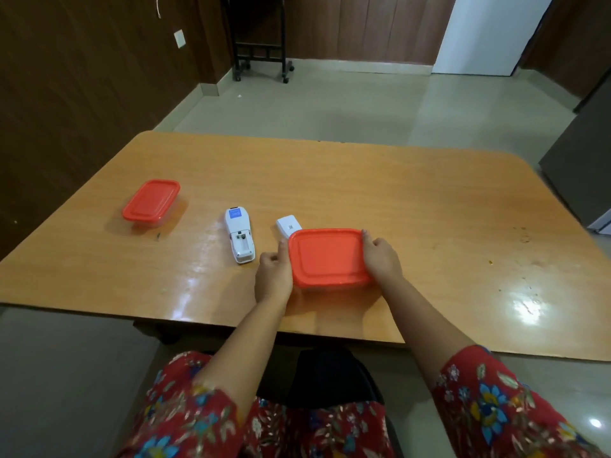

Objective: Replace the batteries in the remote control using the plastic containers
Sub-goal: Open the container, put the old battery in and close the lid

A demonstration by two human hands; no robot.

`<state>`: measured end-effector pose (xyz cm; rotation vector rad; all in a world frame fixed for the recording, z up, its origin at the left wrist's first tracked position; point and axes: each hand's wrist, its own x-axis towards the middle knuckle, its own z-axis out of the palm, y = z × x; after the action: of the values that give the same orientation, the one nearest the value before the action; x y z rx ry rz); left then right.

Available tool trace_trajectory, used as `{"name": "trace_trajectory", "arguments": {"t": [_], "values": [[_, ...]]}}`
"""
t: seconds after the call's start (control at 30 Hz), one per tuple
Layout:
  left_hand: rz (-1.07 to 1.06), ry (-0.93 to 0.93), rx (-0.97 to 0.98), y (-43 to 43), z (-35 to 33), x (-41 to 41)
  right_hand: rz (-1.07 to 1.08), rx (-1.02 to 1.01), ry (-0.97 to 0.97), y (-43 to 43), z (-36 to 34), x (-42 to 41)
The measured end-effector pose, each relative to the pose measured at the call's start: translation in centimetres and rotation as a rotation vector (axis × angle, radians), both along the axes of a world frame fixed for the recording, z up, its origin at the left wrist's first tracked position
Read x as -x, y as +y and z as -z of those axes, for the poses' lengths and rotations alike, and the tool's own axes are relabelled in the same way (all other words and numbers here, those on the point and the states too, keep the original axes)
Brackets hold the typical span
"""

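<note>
A plastic container with a red lid (pixel 329 256) sits on the wooden table (pixel 429 209) in front of me. My left hand (pixel 272 276) grips its left edge and my right hand (pixel 380 259) grips its right edge. The white remote control (pixel 239 238) lies face down to the left, its battery compartment open and looking empty. Its white battery cover (pixel 287 226) lies just behind the container. A second red-lidded container (pixel 151 201) rests at the far left of the table. The contents of both containers are hidden.
The table's near edge runs just below my forearms. A dark wooden wall stands to the left. A black wheeled stand (pixel 261 57) is on the floor beyond the table. Small crumbs dot the table's right side (pixel 522 236).
</note>
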<state>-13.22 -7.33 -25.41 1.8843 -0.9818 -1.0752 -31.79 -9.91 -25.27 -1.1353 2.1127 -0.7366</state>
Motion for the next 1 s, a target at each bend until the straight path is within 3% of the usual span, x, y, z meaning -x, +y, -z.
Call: {"name": "trace_trajectory", "arguments": {"t": [0.13,0.33,0.57,0.77,1.0], "values": [[0.114,0.2,0.061,3.5,1.0,0.0,0.092,0.09,-0.38,2.5,-0.1,1.2],[0.114,0.335,0.21,3.8,-0.5,4.1,0.037,0.262,-0.697,6.2,-0.4,2.1],[0.294,0.262,0.297,-1.0,-1.7,12.4,0.285,0.409,-0.626,3.4,0.4,8.5],[0.496,0.195,0.226,-10.1,-0.3,22.4,0.428,0.551,-0.588,-3.9,1.7,18.5],[0.684,0.39,0.217,-19.2,0.6,32.8,0.459,0.592,-0.28,-13.3,2.8,30.2]]}}
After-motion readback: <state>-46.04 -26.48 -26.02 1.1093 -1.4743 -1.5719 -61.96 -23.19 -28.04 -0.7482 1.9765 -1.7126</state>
